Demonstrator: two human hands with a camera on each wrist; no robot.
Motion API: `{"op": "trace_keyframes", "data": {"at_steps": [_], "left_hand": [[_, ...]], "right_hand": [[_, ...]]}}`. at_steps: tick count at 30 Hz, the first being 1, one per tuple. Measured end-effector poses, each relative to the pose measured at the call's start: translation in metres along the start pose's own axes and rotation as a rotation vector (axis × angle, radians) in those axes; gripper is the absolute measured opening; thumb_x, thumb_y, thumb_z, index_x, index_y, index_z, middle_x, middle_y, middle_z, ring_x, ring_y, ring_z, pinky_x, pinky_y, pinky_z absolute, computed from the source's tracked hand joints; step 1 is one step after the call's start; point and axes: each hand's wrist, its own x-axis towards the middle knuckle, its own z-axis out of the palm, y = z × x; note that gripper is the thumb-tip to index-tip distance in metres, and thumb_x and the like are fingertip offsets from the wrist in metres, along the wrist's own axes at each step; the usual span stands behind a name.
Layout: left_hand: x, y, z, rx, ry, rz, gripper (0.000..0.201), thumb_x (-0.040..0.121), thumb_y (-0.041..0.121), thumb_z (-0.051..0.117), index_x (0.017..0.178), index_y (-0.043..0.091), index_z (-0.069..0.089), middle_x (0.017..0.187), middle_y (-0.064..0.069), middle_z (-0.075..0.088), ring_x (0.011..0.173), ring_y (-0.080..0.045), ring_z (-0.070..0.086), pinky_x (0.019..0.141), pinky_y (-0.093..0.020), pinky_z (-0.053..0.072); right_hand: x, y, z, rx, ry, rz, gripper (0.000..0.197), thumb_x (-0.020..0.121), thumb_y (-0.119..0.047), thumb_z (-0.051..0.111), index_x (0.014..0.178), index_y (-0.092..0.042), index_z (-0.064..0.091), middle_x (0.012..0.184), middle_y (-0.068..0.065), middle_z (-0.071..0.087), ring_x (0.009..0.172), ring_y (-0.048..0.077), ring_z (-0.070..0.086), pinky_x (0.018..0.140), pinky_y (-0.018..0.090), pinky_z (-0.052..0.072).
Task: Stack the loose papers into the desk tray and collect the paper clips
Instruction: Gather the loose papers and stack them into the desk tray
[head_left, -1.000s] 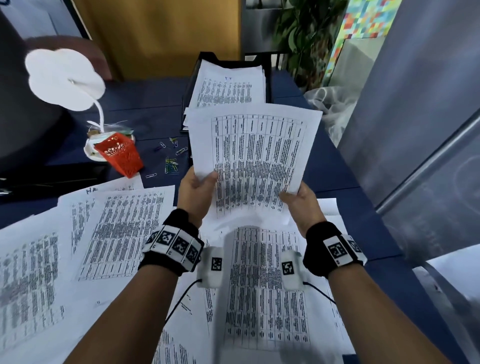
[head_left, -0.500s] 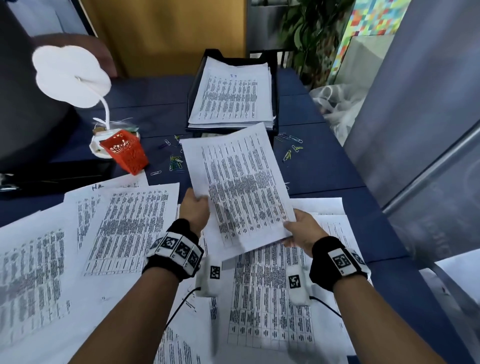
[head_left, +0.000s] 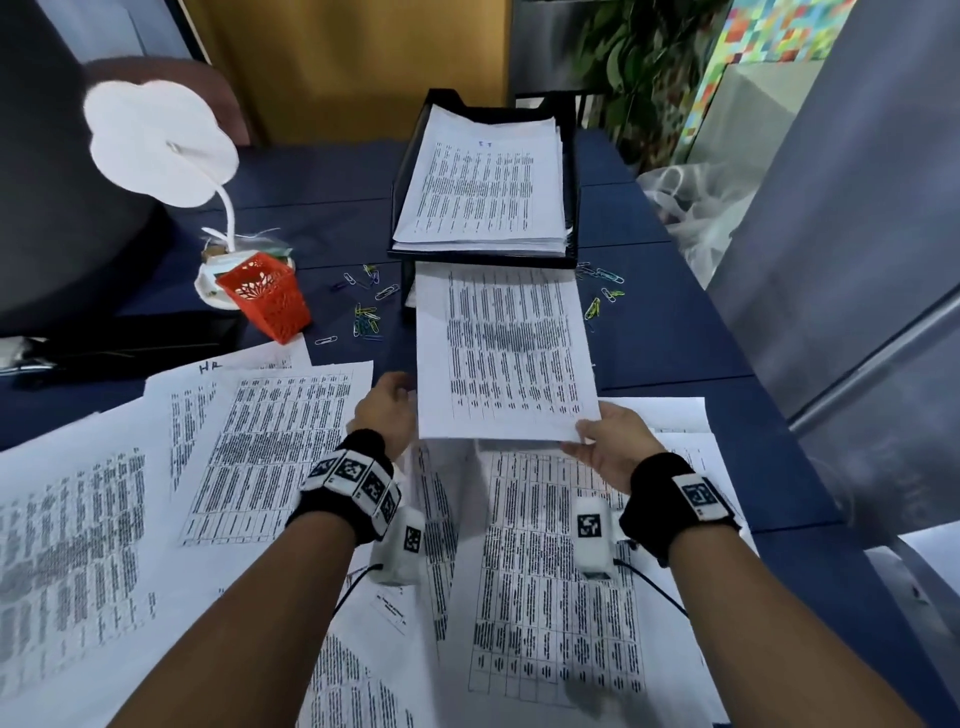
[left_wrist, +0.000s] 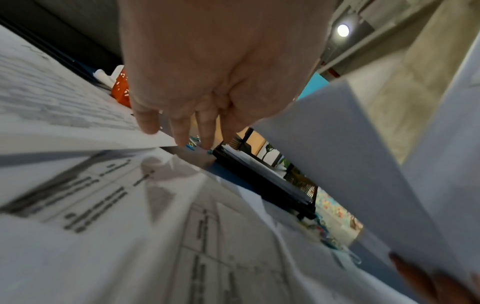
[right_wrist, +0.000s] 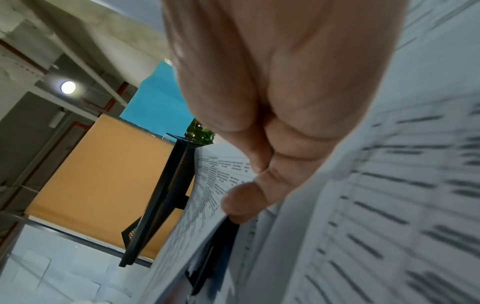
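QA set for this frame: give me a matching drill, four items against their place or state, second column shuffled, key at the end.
Things:
1. held sheet
2. desk tray
3. orange pen cup
4. paper clips

Places or states:
A. at the foot of the white lamp
B. scattered loose on the blue tabletop
C. pinched at its near corner by the right hand
D. already holds a paper stack

Pairs: 1-C, 2-D, 3-A, 4-B
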Motion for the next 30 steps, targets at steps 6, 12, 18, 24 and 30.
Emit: {"op": "trace_keyframes", "data": {"at_steps": [6, 12, 18, 24, 30], "left_hand": [[0.008, -0.005, -0.008, 0.619, -0.15, -0.016, 0.076, 0.083, 0.056, 0.053, 0.145, 0.022, 0.026, 0.151, -0.008, 0.027, 0.139, -0.034, 0.023, 0.109, -0.06, 0.023], [0.021, -0.009, -0.004, 0.697, -0.345, -0.117, 0.12, 0.062, 0.071, 0.069, 0.151, 0.022, 0.005, 0.156, -0.013, 0.002, 0.144, -0.04, -0.002, 0.112, -0.061, 0.017], [0.031, -0.013, 0.003, 0.734, -0.334, -0.107, 0.12, 0.056, 0.073, 0.07, 0.147, 0.018, 0.016, 0.147, -0.015, 0.019, 0.138, -0.043, 0.013, 0.106, -0.06, 0.03], [0.035, -0.01, 0.006, 0.725, -0.336, -0.134, 0.115, 0.052, 0.069, 0.075, 0.141, 0.015, 0.025, 0.141, -0.014, 0.024, 0.133, -0.04, 0.021, 0.099, -0.059, 0.039], [0.037, -0.006, 0.007, 0.738, -0.342, -0.142, 0.111, 0.055, 0.065, 0.078, 0.138, 0.013, 0.027, 0.139, -0.016, 0.026, 0.132, -0.041, 0.023, 0.098, -0.058, 0.041]], "right_hand": [[0.03, -0.022, 0.023, 0.055, 0.001, -0.041, 0.033, 0.089, 0.018, 0.042, 0.12, 0.006, 0.048, 0.137, 0.017, 0.043, 0.099, 0.029, 0.057, 0.054, 0.027, 0.057], [0.06, -0.041, 0.052, -0.019, 0.079, -0.082, 0.033, 0.093, 0.012, 0.038, 0.116, -0.011, 0.039, 0.112, 0.022, 0.047, 0.071, 0.024, 0.062, 0.048, 0.025, 0.055], [0.086, -0.064, 0.074, 0.116, 0.135, -0.105, 0.058, 0.095, 0.013, 0.03, 0.148, -0.008, 0.017, 0.083, 0.015, 0.05, 0.063, 0.022, 0.057, 0.048, 0.024, 0.049], [0.109, -0.081, 0.097, 0.251, 0.255, -0.185, 0.039, 0.092, 0.007, 0.051, 0.129, 0.0, 0.042, 0.092, 0.019, 0.053, 0.053, 0.021, 0.049, 0.038, 0.02, 0.049], [0.125, -0.087, 0.099, 0.387, 0.217, -0.136, 0.04, 0.1, 0.001, 0.019, 0.138, -0.001, 0.033, 0.139, 0.022, 0.043, 0.095, 0.029, 0.058, 0.073, 0.027, 0.057]]}}
